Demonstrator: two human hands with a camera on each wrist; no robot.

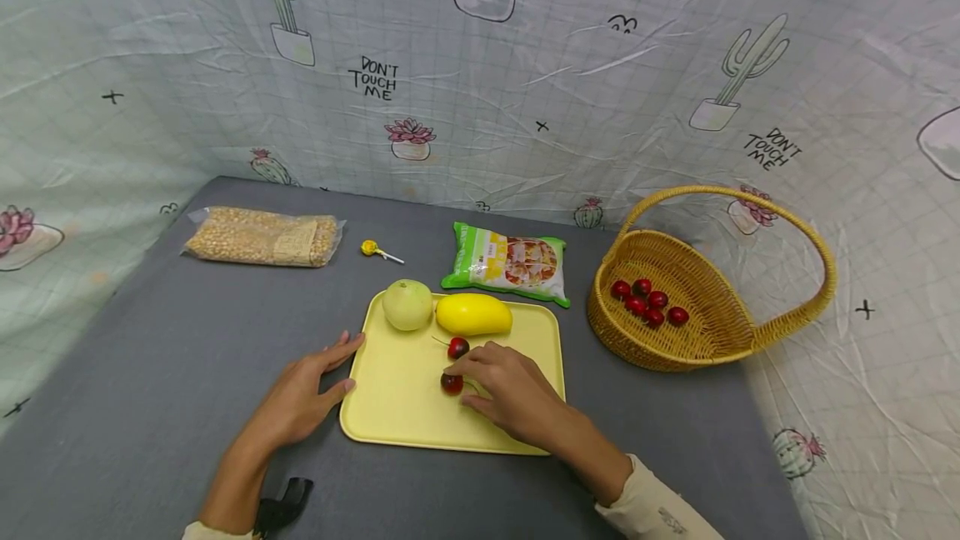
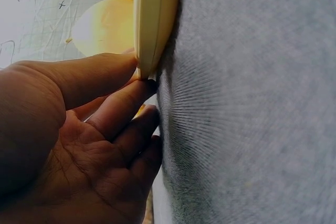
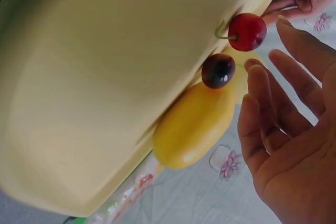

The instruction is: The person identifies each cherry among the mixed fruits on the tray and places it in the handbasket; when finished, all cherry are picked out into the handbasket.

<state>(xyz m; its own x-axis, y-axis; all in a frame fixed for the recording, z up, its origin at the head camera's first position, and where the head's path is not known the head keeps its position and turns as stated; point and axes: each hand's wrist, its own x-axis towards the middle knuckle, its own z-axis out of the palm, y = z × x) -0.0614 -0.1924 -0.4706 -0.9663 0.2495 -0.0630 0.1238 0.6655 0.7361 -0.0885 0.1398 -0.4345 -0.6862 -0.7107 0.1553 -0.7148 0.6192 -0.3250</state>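
My left hand (image 1: 303, 394) touches the left rim of the yellow tray (image 1: 390, 423) with thumb and fingertips. In the left wrist view, the thumb (image 2: 100, 77) meets the tray's edge. On the tray, my right hand (image 1: 517, 394) hovers around the nearer cherry (image 1: 452, 383), fingers loosely bent and thumb apart. The right wrist view shows a gap between that hand and the red cherry (image 3: 247, 32), whose green stem shows. A second, darker cherry (image 1: 458, 347) lies just beyond it. Behind them on the tray are a yellow mango (image 1: 474, 314) and a pale green round fruit (image 1: 407, 305).
A wicker basket (image 1: 630, 348) with a tall handle holds several cherries (image 1: 656, 299) at the right. Behind the tray lie a green food packet (image 1: 510, 263), a yellow lollipop (image 1: 370, 247) and a bag of corn kernels (image 1: 262, 237). A patterned cloth hangs behind the grey table.
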